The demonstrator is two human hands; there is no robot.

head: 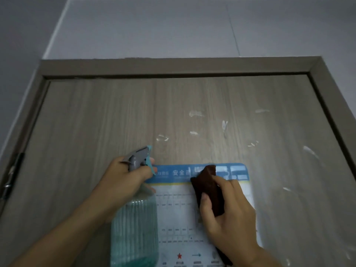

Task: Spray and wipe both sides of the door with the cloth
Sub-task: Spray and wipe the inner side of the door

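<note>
Wood-grain door [96, 122] is filling the view inside its darker door frame [173, 67], with bare panel lying open above both sets of fingertips up to the top edge, dotted with pale smears [195, 114]. The right hand [229, 212] is gripping a dark brown cloth [209, 186], fingers curled round it, pressing it on the blue top edge of a laminated notice [179, 214]. Just beside it, the left hand [123, 182] is holding a clear spray bottle [134, 228] by the neck, fingers wrapped under its grey trigger head [139, 157].
</note>
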